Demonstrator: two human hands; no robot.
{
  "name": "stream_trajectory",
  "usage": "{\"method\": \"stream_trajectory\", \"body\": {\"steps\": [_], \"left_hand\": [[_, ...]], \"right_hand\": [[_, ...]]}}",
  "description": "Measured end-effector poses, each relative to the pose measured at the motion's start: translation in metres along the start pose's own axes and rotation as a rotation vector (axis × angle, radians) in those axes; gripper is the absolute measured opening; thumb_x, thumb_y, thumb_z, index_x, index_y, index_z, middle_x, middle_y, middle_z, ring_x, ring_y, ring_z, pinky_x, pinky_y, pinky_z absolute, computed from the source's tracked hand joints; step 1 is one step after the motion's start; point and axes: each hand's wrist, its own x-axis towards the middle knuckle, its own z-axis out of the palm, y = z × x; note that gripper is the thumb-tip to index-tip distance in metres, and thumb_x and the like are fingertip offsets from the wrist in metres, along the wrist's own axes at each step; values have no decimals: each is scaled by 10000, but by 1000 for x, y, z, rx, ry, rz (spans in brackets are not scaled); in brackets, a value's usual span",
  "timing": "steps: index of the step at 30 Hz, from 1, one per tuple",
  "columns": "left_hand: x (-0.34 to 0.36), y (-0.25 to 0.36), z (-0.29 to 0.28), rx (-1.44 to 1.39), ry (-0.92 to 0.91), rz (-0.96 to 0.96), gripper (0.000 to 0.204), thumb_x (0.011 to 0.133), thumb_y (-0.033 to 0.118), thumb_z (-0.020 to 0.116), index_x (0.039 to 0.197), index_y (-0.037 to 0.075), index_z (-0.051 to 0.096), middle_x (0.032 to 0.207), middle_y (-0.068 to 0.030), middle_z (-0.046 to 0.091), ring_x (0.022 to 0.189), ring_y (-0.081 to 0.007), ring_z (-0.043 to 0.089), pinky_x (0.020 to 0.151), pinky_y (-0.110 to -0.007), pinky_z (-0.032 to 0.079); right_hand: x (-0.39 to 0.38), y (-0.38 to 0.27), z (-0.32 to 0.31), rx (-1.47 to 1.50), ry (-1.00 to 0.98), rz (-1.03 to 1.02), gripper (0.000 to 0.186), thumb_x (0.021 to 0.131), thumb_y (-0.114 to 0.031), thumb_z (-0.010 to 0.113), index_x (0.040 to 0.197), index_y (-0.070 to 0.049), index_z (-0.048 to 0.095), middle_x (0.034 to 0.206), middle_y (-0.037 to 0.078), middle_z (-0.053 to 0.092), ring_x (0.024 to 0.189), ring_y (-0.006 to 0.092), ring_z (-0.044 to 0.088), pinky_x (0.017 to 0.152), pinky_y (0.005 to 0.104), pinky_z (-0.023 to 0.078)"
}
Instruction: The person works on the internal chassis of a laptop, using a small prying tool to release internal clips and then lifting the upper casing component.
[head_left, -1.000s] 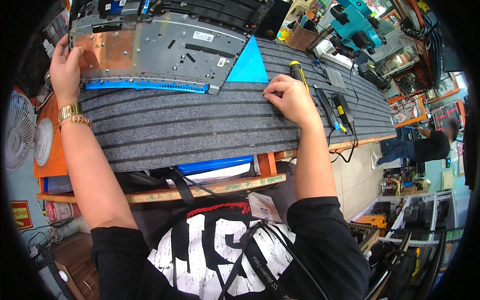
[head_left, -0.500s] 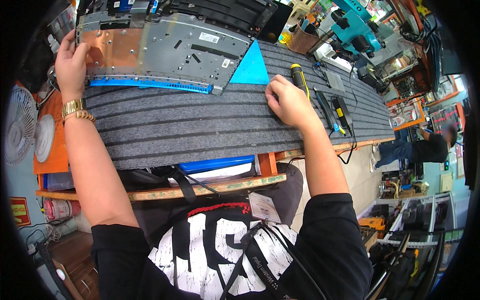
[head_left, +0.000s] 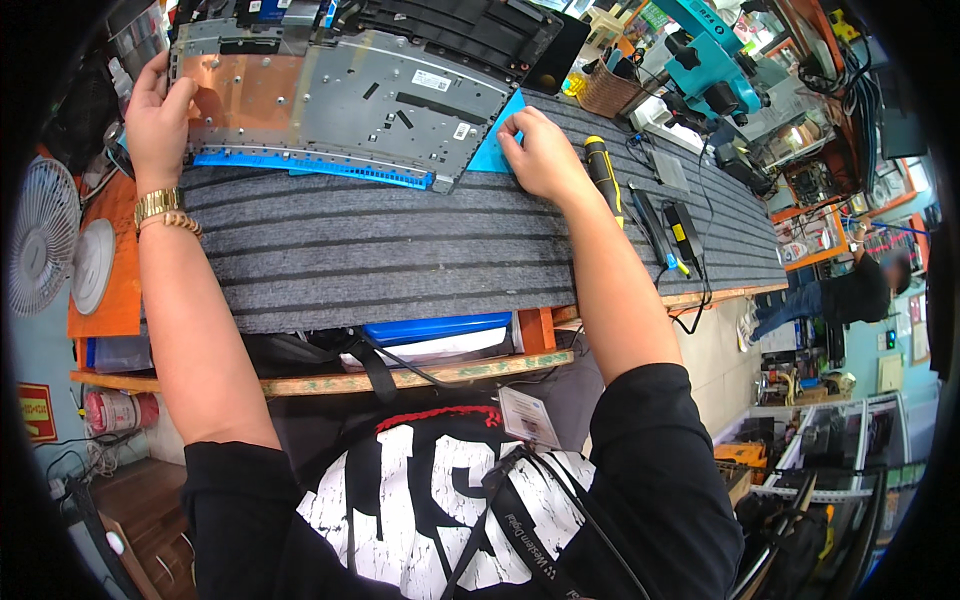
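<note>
A grey metal laptop chassis (head_left: 345,120), with a copper-coloured patch on its left part and a blue strip along its near edge, lies on the striped grey mat (head_left: 400,250). My left hand (head_left: 160,125) grips its left edge, thumb on top; a gold watch and a beaded bracelet circle that wrist. My right hand (head_left: 540,155) is at the chassis's right edge, over a flat blue piece (head_left: 488,154). Its fingers are bent together, and whatever lies between them is hidden. Just right of it is a yellow and black screwdriver (head_left: 602,175).
Right on the mat lie a slim black tool (head_left: 652,225) and a black adapter (head_left: 684,232) with a cable. Behind them stand a woven basket (head_left: 610,88) and a teal microscope (head_left: 700,65). A white fan (head_left: 45,235) is far left. Another person (head_left: 855,295) stands far right.
My right hand has moved left and away from me to the chassis's right edge, now covering part of the blue piece. The chassis and my left hand have shifted slightly right.
</note>
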Motion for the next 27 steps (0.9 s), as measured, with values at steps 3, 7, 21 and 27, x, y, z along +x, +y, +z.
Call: {"method": "stream_trajectory", "body": {"steps": [3,7,21,27], "left_hand": [[0,0,2,-4,15,22,531,1114,41,677,1612,-107,567,1444,-133,795,1170,-151,761,993,-291,604],[-3,5,4,20,20,-12,537,1118,13,666,1630,-103,553,1459,-137,769,1222,-152,736,1062,-297,575],[0,-2,0,17,14,3,566,1118,47,682,1644,-116,549,1488,-166,776,1261,-176,749,1068,-320,597],[-2,0,2,-3,24,2,569,1119,41,688,1647,-115,544,1474,-151,777,1242,-161,743,1058,-307,590]], "right_hand": [[4,-2,3,24,60,-26,188,1078,-191,778,1123,-10,803,1219,186,758,1169,419,755,1026,505,607],[-2,1,-9,16,85,61,177,1057,-205,828,1127,-43,823,1183,167,759,1128,380,763,999,473,611],[-62,0,-44,67,-201,37,178,978,-101,876,1142,-36,902,1145,142,842,1049,311,818,967,411,644],[-62,1,-38,-32,-142,-101,145,962,-147,893,1083,-66,902,1131,124,824,1066,370,803,964,457,642]]}}
